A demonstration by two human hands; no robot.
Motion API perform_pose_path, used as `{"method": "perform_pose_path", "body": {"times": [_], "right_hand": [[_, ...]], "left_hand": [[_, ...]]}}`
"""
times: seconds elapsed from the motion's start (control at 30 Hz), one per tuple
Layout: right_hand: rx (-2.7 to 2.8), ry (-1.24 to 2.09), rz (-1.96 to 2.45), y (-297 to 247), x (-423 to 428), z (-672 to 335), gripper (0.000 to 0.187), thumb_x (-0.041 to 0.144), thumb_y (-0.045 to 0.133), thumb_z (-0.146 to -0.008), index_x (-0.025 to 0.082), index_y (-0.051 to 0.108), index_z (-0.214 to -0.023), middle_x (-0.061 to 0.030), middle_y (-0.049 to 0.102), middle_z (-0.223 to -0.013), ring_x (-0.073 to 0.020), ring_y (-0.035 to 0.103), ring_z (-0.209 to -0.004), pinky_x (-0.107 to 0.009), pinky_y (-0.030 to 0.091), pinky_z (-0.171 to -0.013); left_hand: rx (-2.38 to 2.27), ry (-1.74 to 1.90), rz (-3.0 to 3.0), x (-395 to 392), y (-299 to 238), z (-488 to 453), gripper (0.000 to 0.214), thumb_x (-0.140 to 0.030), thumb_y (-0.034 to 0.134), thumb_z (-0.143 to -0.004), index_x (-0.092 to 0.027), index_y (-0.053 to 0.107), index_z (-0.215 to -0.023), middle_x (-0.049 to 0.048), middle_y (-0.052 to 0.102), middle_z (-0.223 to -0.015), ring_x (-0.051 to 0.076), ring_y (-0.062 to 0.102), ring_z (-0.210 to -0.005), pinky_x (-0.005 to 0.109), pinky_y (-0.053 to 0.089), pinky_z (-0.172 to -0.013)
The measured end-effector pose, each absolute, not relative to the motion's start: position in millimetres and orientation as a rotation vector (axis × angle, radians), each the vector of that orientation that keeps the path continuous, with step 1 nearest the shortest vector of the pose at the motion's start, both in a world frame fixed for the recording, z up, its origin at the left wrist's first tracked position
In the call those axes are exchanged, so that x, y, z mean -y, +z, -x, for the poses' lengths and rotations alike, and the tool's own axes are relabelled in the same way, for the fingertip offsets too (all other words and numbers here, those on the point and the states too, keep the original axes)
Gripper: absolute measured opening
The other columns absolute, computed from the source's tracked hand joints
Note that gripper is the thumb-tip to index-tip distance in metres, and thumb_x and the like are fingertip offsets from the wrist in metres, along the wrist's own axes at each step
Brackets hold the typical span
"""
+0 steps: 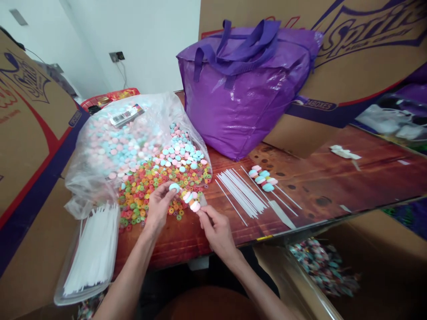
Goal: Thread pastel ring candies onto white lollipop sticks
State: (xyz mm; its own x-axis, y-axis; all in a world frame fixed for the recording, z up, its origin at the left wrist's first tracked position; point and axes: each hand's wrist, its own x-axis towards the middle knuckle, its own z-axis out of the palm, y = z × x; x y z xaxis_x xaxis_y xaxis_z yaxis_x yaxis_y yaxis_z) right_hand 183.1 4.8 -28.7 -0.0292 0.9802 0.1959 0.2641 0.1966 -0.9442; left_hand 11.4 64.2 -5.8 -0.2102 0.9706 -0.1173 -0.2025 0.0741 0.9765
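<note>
My left hand (159, 205) pinches a pale blue round candy (174, 187) at the tip of a white stick. My right hand (216, 229) grips that stick, which carries a few pink and blue candies (191, 201). Both hands hover over a heap of small coloured ring candies (147, 189) spilling from a clear plastic bag (110, 146) full of pastel disc candies. A filled candy stick (263, 178) lies on the wooden table (333, 178) to the right, beside a loose row of bare white sticks (240, 191).
A purple carry bag (243, 84) stands at the back of the table. Cardboard boxes (350, 53) lean behind and to the left. A clear packet of white sticks (93, 249) hangs off the table's left front. Wrapped sweets (320, 264) fill a box at lower right.
</note>
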Motion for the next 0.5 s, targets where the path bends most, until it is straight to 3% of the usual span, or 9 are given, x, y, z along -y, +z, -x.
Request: {"method": "perform_pose_path", "body": {"times": [0.27, 0.5], "right_hand": [[1.532, 0.920, 1.250, -31, -3, -177, 0.029, 0.033, 0.048, -0.098, 0.018, 0.060, -0.077, 0.0040, 0.046, -0.057, -0.0109, 0.042, -0.052, -0.022, 0.033, -0.052], [1.600, 0.891, 1.254, -31, -3, -178, 0.027, 0.030, 0.047, -0.098, 0.017, 0.061, -0.080, 0.0036, 0.048, -0.060, -0.0104, 0.044, -0.054, -0.021, 0.033, -0.054]], "left_hand": [[-1.171, 1.451, -0.780, -59, -18, -12, 0.043, -0.034, 0.091, -0.058, -0.018, 0.077, -0.096, 0.0035, 0.076, -0.093, 0.014, 0.068, -0.082, 0.026, 0.054, -0.081], [-1.211, 1.458, -0.809, -58, -29, -8, 0.044, -0.047, 0.082, -0.070, -0.019, 0.077, -0.104, 0.0062, 0.076, -0.103, 0.017, 0.069, -0.088, 0.029, 0.054, -0.085]]}}
